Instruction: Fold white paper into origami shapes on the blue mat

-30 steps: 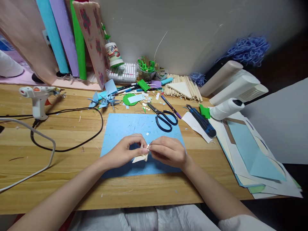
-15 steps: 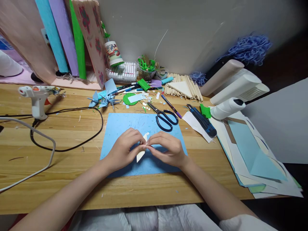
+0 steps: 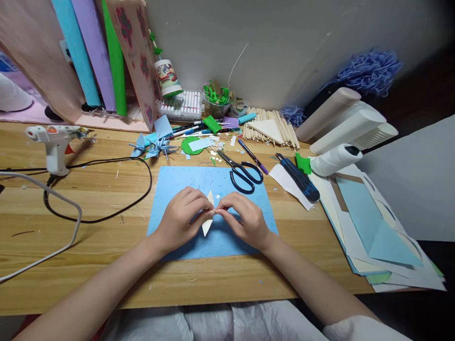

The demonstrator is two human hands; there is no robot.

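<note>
A small cream piece of folded paper is held just above a blue sheet on the wooden table. My left hand pinches it near its middle, between thumb and fingertips. From the other side, my right hand has thumb and forefinger closed at the same spot, on a tiny part of the paper mostly hidden by the fingertips. Black-handled scissors lie across the sheet's far right corner. A tiny white scrap sits on the sheet between my hands.
To the left stands a white glue gun with a looping black cord. Blue origami pieces, markers and scraps lie behind the sheet. At right are a box cutter, a thread spool and stacked papers.
The cream paper has turned more upright and its pointed far end now shows. My right fingers have drawn together into a tighter pinch, slightly to the left.
</note>
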